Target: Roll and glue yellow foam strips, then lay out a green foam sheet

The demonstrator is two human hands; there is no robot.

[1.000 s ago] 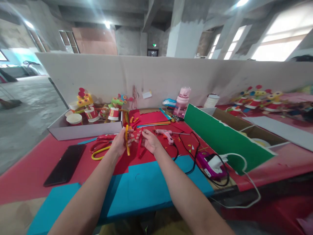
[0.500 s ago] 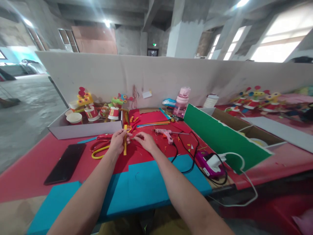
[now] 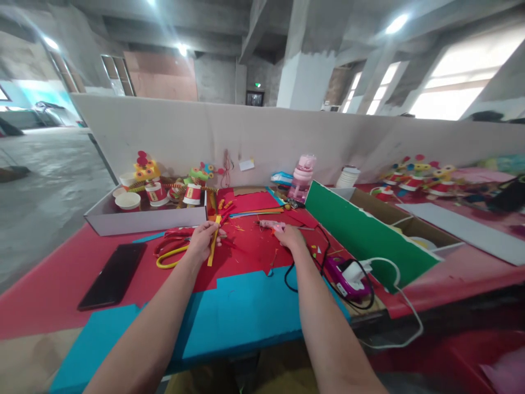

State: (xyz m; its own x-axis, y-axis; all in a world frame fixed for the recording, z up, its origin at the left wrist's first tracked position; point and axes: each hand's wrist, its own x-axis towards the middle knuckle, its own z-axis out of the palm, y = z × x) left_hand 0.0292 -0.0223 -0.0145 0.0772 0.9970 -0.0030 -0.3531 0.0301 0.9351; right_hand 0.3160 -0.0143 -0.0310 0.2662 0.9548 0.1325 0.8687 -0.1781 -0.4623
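My left hand (image 3: 200, 241) pinches a narrow yellow paper strip (image 3: 212, 254), which stands up between the fingers above the red table. Farther right, my right hand (image 3: 292, 238) is closed round the handle of a pink hot glue gun (image 3: 269, 224), its nozzle pointing left; the palm hides most of the grip. Scissors with yellow and red handles (image 3: 167, 261) lie just left of my left hand. Thin colored paper strips (image 3: 262, 212) and small orange coiled pieces (image 3: 225, 204) are beyond the hands.
A white box (image 3: 143, 221) of paper-cup figures stands at back left. A black phone (image 3: 112, 276) lies nearer. Blue sheets (image 3: 246, 309) cover the front edge. At right are a green-sided box (image 3: 361, 232), a purple power socket (image 3: 342, 279) with cables, and a pink bottle (image 3: 302, 178).
My right hand has moved right, away from the left hand, and taken hold of the glue gun. My left hand keeps the yellow strip, now tilted slightly. The view has shifted a little.
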